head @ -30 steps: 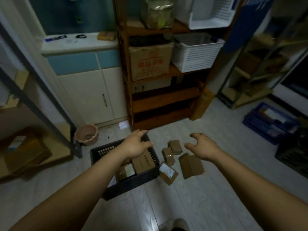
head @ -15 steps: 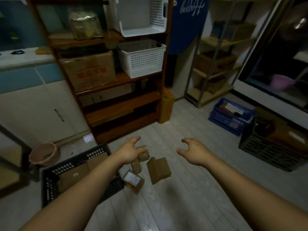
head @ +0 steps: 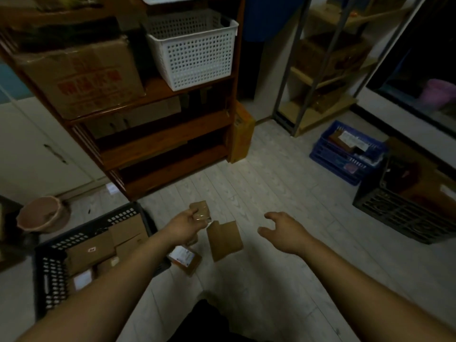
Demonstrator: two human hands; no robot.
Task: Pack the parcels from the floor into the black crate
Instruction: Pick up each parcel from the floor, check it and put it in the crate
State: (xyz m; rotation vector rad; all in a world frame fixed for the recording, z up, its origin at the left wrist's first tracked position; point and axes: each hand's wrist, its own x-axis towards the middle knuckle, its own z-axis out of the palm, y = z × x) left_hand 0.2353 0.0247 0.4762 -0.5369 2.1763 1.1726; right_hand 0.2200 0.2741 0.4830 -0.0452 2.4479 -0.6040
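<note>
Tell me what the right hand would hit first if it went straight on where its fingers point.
Most likely the flat parcel on the floor: the right hand is open, its fingers aimed left toward it. Its height is unclear, so it could pass above.

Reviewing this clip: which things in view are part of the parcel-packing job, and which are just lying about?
Job: black crate by the left arm; small parcel held by left hand; flat parcel and labelled parcel on floor; right hand, empty.
Lying about: white basket, cardboard box, blue crate, pink pot, second dark crate.
</note>
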